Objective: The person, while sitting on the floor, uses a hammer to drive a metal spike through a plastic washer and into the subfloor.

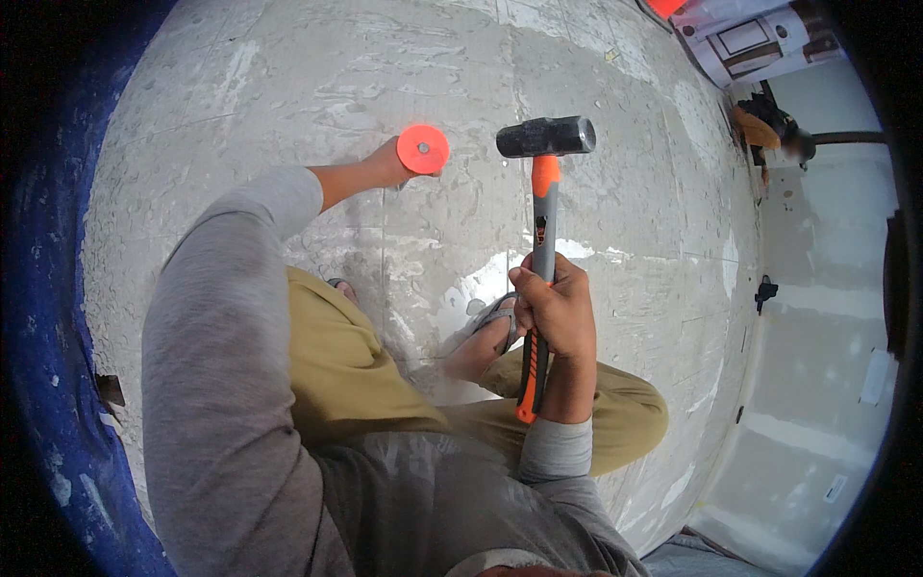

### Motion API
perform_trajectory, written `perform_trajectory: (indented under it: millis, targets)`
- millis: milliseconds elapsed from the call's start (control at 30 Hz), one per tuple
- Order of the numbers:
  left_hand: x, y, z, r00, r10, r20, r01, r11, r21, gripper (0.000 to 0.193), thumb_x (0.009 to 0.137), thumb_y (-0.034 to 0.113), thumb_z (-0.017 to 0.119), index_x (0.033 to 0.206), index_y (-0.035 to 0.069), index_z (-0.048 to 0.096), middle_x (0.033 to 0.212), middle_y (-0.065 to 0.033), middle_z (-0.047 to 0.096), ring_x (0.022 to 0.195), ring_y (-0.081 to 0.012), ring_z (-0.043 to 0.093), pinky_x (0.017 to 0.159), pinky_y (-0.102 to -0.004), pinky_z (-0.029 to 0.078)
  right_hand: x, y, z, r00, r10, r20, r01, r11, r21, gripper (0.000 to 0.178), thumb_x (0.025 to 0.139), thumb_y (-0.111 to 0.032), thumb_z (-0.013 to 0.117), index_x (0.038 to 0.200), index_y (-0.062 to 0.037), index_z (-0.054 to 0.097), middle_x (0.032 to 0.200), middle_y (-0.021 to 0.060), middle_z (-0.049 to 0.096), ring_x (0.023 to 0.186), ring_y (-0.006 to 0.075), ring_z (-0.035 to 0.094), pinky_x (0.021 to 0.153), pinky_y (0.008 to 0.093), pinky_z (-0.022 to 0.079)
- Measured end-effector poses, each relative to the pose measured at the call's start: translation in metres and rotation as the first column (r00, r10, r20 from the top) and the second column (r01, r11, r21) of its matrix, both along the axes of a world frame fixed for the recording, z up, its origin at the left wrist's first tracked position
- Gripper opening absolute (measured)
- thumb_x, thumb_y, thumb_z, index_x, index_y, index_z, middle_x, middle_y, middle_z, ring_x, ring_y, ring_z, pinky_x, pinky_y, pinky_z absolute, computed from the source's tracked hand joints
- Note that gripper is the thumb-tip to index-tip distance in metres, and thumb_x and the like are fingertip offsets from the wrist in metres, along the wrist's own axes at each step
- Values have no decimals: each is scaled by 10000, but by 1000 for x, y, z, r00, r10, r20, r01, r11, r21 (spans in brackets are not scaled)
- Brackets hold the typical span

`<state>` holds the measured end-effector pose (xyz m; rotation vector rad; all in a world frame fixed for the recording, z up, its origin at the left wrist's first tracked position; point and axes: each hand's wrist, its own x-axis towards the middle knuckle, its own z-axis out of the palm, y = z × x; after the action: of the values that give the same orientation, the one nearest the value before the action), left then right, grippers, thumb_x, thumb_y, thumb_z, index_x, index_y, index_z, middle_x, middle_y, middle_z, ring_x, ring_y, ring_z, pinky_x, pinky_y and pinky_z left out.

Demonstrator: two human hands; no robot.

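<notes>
My left hand (387, 164) is closed around a chisel (411, 142), seen from above. Its round orange hand guard and the grey struck end in the middle show, while the shaft and blade are hidden below. To the right, my right hand (565, 313) grips a sledgehammer (543, 216) with a short grey and orange handle, fingers wrapped about its middle. The dark steel hammer head is up off the floor, to the right of the guard and apart from it.
Around me lies a rough grey floor (288, 106) with adhesive ridges and white patches. My sandalled foot (495, 332) is close below the hammer. Blue sheeting (58, 385) edges the left side. Along the right stands a patched wall (808, 356), with a dark tool (788, 130) near its far end.
</notes>
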<state>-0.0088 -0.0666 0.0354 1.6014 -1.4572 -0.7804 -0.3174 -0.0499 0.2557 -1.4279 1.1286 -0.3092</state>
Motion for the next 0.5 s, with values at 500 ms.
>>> perform_trajectory:
  millis: [500]
  targets:
    - [-18,3,24,987,-159,-5,158,978,136,394,767,318,771,1052,90,623,1058,-88,664,992,-258,614,856,-356,491,16,9,89,977,-94,192,134,969,-205,112,833,-48,636,846,24,550,587,17,517,416,69,448,383,229,343]
